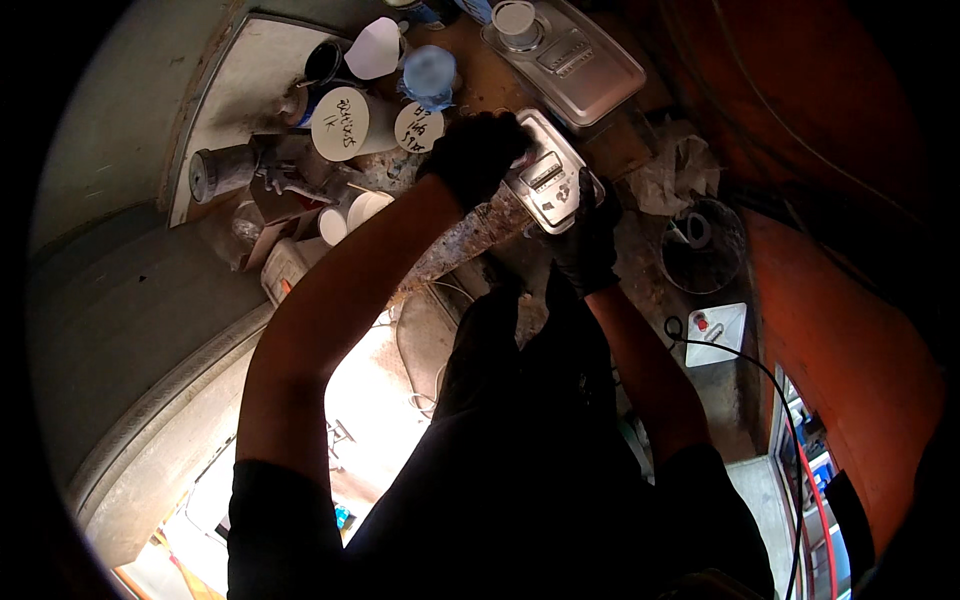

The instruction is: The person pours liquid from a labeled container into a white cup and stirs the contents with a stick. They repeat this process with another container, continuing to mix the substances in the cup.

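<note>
You have the metal can [548,186] between your two dark-gloved hands, its broad face with the handle turned up. Your right grip [588,240] is closed around the can's near right corner, fingers running up its side. Your left grip [480,150] lies against the opposite, upper left end; the glove is too dark to tell whether its fingers are closed on anything.

Beyond the right grip stands a larger metal can [600,75] with a pale round tub [516,25] on it. To that grip's right you have a crumpled clear bag [675,172] and a round bucket [690,262]; nearer you on that side sits a white can [716,338] with a red cap. Beyond your left grip is a blue-covered container [428,75]; to its left lies a large white-lidded container [340,124].
</note>
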`<action>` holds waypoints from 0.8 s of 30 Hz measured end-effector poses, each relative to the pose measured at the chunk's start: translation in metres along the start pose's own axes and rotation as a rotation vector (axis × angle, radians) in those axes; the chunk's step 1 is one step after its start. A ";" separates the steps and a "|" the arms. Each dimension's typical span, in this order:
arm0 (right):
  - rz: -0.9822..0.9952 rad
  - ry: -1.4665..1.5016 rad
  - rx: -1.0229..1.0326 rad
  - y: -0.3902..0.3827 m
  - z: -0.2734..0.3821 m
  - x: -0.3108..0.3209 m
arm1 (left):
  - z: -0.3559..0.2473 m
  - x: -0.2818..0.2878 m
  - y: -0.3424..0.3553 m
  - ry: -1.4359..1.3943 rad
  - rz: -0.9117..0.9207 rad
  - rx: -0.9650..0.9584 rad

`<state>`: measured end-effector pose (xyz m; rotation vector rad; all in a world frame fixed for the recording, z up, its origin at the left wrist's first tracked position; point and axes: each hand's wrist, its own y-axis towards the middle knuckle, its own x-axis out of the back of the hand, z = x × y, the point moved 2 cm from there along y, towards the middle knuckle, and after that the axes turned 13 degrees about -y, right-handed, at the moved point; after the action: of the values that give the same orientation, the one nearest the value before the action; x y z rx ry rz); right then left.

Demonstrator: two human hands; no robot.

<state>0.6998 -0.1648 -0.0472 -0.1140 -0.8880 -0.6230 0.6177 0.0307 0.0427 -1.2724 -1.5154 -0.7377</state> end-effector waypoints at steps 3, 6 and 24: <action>0.015 -0.009 0.007 0.000 0.002 0.003 | 0.002 0.001 -0.002 0.092 0.091 -0.056; -0.002 -0.010 0.038 -0.001 0.000 -0.001 | 0.005 -0.005 -0.023 -0.116 -0.100 0.082; 0.061 -0.053 -0.017 -0.005 0.005 -0.004 | 0.002 -0.004 -0.015 0.125 0.001 -0.003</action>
<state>0.6915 -0.1652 -0.0473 -0.1734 -0.9273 -0.5727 0.6029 0.0272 0.0408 -1.2064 -1.4125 -0.8039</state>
